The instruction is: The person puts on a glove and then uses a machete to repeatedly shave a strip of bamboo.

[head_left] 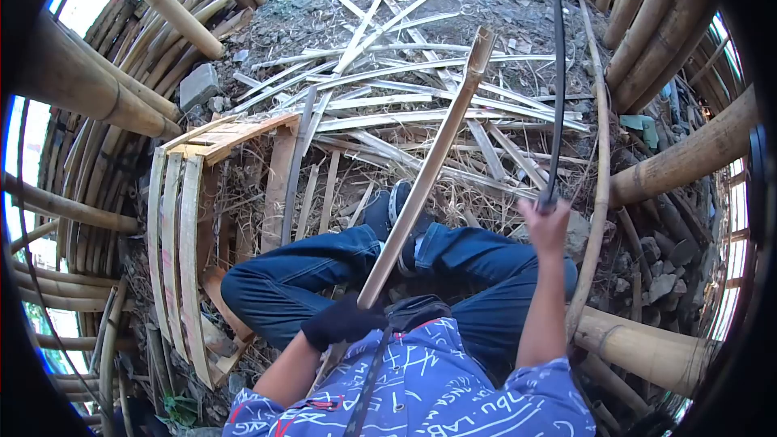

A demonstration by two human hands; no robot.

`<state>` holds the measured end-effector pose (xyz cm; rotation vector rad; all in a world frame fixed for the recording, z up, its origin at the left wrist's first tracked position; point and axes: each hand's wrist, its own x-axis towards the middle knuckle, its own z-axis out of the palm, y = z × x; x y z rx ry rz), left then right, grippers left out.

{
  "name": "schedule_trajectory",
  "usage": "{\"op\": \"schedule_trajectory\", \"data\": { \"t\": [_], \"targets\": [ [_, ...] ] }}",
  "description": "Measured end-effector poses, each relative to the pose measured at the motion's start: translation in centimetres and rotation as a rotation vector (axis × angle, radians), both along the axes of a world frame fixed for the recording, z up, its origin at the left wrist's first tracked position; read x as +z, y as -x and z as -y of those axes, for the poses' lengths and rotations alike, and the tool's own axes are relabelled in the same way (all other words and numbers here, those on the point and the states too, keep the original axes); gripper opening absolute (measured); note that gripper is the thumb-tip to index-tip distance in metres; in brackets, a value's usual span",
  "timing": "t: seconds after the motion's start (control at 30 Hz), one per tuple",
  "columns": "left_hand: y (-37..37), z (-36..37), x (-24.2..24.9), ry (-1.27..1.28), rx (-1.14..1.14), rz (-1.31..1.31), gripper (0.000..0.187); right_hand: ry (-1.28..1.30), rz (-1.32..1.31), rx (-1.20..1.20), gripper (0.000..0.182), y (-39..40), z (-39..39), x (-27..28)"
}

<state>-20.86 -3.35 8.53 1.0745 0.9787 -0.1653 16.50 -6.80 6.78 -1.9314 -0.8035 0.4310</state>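
My left hand (344, 321), in a black glove, is closed around the lower part of a long split bamboo piece (427, 174). The piece slants up and away from my lap, its far end showing a node. Bare and off to the right, my right hand (545, 226) grips the handle of a long, dark-bladed machete (558, 89). Its blade points up and away from me, apart from the bamboo piece. Several pale bamboo strips (380, 73) lie crisscrossed on the ground beyond my shoes.
A wooden slatted crate (184, 235) stands by my left knee. Bamboo poles (154, 0) line both sides, and a thick one (639, 340) lies near my right elbow. A grey block (199, 86) sits at upper left. Rubble (660, 287) lies at right.
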Motion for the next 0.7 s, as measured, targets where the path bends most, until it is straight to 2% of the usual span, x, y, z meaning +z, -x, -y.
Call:
{"op": "schedule_trajectory", "data": {
  "t": [0.03,0.1,0.13,0.2,0.3,0.33,0.43,0.53,0.6,0.63,0.67,0.7],
  "targets": [
    [0.0,-0.3,0.0,0.030,0.026,0.068,0.029,0.022,-0.056,0.056,0.027,2.2,1.4,-0.4],
    [-1.3,-0.5,0.1,-0.040,0.045,0.017,0.036,-0.017,-0.159,0.192,0.032,7.0,3.3,-0.7],
    [-1.6,-0.7,0.0,-0.048,0.052,-0.001,0.039,-0.035,-0.091,0.268,0.029,9.2,3.8,-0.9],
    [-2.9,-1.1,0.3,-0.093,0.042,-0.054,0.048,0.014,-0.171,0.376,0.020,13.0,4.4,-0.5],
    [-3.8,-1.0,-0.4,-0.032,0.101,0.002,0.048,0.035,-0.037,0.518,0.015,15.0,4.4,-2.3],
    [-4.1,-1.0,-0.3,-0.033,0.088,-0.002,0.048,0.033,-0.041,0.505,0.015,14.9,4.3,-2.5],
    [-5.0,-0.9,-0.1,-0.081,0.055,-0.042,0.047,0.159,0.241,0.523,0.015,13.9,3.2,-3.1],
    [-5.3,-0.5,-0.4,-0.137,0.049,-0.124,0.046,0.048,0.436,0.552,0.019,11.5,2.0,-3.0],
    [-4.7,-0.3,-1.3,-0.383,-0.062,0.049,0.042,-0.011,0.530,0.580,0.023,9.8,1.3,-2.9],
    [-4.4,-0.2,-0.9,-0.384,-0.056,0.043,0.042,0.034,0.542,0.564,0.023,8.8,0.9,-2.4],
    [-4.3,-0.1,0.2,-0.207,-0.035,-0.025,0.042,-0.012,0.593,0.488,0.023,7.5,0.4,-2.6],
    [-4.3,-0.1,0.9,-0.031,-0.018,-0.089,0.043,0.088,0.568,0.412,0.022,5.9,-0.2,-2.3]
  ]
}}
